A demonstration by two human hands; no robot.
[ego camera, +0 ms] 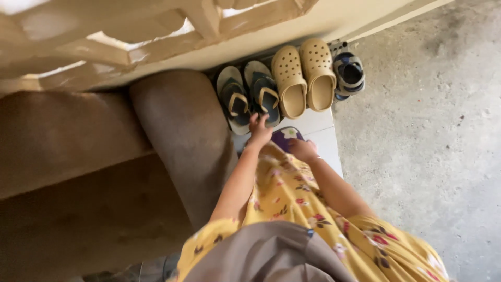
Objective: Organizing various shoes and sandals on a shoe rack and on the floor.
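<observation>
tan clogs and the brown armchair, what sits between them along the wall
In the head view, a pair of dark flip-flops with tan straps lies between the tan clogs and the brown armchair. The left hand reaches toward them.

Matt tan foam-like clogs, strapped rubbery sandals, glossy white tile, rough grey concrete floor, brown velvety sofa arm, soft floral cotton dress.

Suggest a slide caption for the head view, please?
Left hand reaching to flip-flops beside beige clogs; right hand on a purple slipper.
</observation>
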